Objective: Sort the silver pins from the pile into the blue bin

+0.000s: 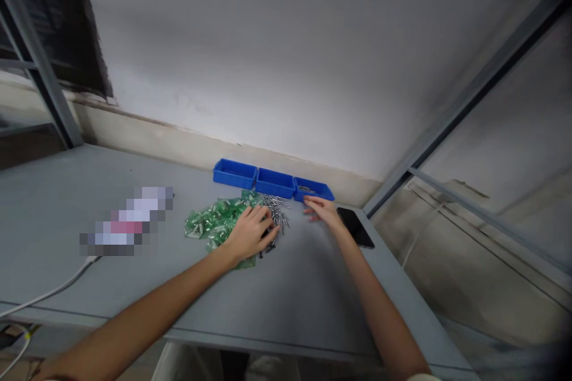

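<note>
My left hand (251,232) lies palm down on a heap of small green plastic bags (212,219), its fingertips touching a pile of small silver metal pins (276,209) and a few dark ones. My right hand (322,209) hovers flat, fingers apart, just right of the pins and in front of the rightmost blue tray (318,191). That tray holds a few metal pieces. Two more blue trays (233,172) (274,182) stand in a row to its left. Whether either hand pinches a pin cannot be made out.
A black phone (355,226) lies flat by my right wrist near the grey table's (67,190) right edge. A blurred-out item (127,221) sits at the left, with a white cable (49,293) running off the front-left edge. A metal frame post (451,113) rises at the right.
</note>
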